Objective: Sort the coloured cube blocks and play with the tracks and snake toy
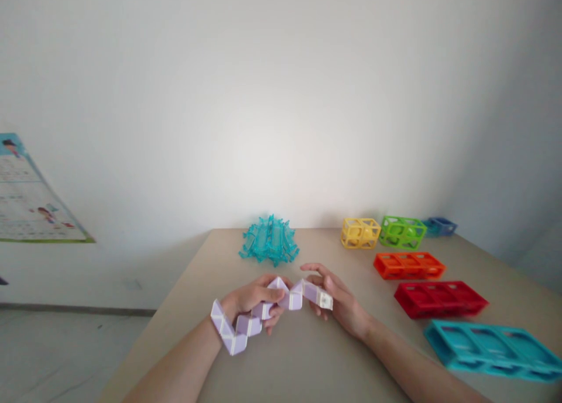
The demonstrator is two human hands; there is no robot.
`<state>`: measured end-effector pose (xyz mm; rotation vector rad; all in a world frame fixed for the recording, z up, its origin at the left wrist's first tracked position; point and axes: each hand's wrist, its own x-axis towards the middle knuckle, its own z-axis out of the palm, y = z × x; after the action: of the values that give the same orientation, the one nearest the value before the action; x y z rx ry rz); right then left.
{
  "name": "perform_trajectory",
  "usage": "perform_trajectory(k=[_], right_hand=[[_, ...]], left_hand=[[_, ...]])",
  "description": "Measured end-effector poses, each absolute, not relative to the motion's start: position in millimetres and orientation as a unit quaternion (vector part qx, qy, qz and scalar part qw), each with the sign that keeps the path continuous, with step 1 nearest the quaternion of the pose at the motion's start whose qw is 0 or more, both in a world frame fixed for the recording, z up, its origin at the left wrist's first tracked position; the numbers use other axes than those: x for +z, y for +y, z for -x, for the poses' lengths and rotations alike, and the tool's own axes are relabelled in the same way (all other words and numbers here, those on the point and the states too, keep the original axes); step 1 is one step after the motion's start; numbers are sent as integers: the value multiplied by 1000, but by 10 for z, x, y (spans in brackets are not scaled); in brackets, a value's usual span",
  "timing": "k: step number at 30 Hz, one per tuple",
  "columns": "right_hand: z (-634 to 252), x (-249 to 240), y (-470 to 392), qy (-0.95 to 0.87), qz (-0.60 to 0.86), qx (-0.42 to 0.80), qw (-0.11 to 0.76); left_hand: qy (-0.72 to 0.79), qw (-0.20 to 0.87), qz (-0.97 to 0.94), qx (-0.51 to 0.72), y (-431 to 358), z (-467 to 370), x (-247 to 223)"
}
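Observation:
A purple and white folding snake puzzle [296, 300] stretches in a zigzag between my hands above the table. My left hand [257, 298] is closed round its middle, thumb on top, and one bent end of the puzzle hangs over the left wrist. At the other end, my right hand [336, 298] is beside the puzzle's white-tipped end, its index finger stretched out and some fingers behind the segment. The fingers look loosely apart, and whether they grip the puzzle is not clear.
On the table [281, 374], a translucent teal pile [270, 240] stands at the back. Toward the right are yellow [360, 233], green [403, 232], orange [409, 265], red [440, 299] and turquoise [494, 349] frame blocks, with blue pieces [442, 226] in the far corner.

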<state>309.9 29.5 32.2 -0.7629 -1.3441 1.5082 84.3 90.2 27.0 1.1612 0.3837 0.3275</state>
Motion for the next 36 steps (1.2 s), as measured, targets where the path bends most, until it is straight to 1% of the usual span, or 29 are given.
perform_trajectory(k=[3, 7, 10, 13, 17, 22, 25, 27, 30, 36], right_hand=[[-3102, 357, 277, -613, 294, 553, 482], [-3081, 372, 258, -639, 387, 456, 484], [-3070, 315, 277, -631, 416, 451, 475], [-3067, 227, 328, -612, 452, 452, 465], [-3066, 174, 379, -572, 463, 506, 451], [-3047, 219, 348, -580, 387, 585, 415], [-2994, 223, 329, -544, 383, 605, 438], [-2958, 217, 328, -508, 400, 608, 460], [-2939, 220, 327, -482, 408, 618, 469], [-2955, 256, 302, -440, 292, 702, 478]], left_hand=[[163, 818, -527, 162, 892, -852, 294], [168, 806, -551, 138, 860, -867, 352], [177, 792, -571, 124, 832, -880, 371], [199, 753, -616, 118, 803, -907, 374], [235, 708, -655, 125, 787, -926, 383], [258, 677, -678, 121, 799, -899, 414], [249, 673, -685, 127, 791, -909, 419], [241, 677, -682, 135, 780, -928, 416], [216, 695, -670, 146, 766, -955, 409], [164, 752, -620, 155, 749, -976, 380]])
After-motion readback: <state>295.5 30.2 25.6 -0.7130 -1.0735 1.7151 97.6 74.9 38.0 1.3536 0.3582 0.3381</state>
